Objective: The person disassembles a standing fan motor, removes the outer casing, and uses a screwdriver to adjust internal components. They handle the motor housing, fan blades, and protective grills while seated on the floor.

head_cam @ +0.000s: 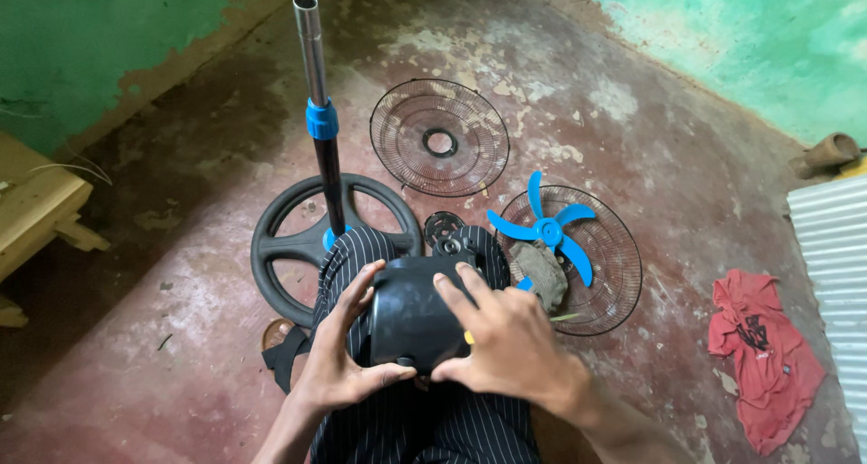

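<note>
I hold a black fan motor housing (411, 315) on my lap, over striped dark trousers. My left hand (339, 351) grips its left side with the thumb under the bottom edge. My right hand (501, 337) lies over its right side, fingers spread on top. Just beyond my knees stands the fan stand, a round black base (280, 247) with a metal pole (316, 84) and a blue collar (321, 119). A blue fan blade (546, 232) rests in one wire guard (614, 265) to the right; a grey rag (540, 274) lies beside it.
A second wire guard (440, 139) lies flat on the worn red floor further off. A small black round part (444, 229) sits by my knees. A red cloth (763, 356) and corrugated sheet (835, 247) are at the right, a wooden piece (36, 211) at the left, green walls behind.
</note>
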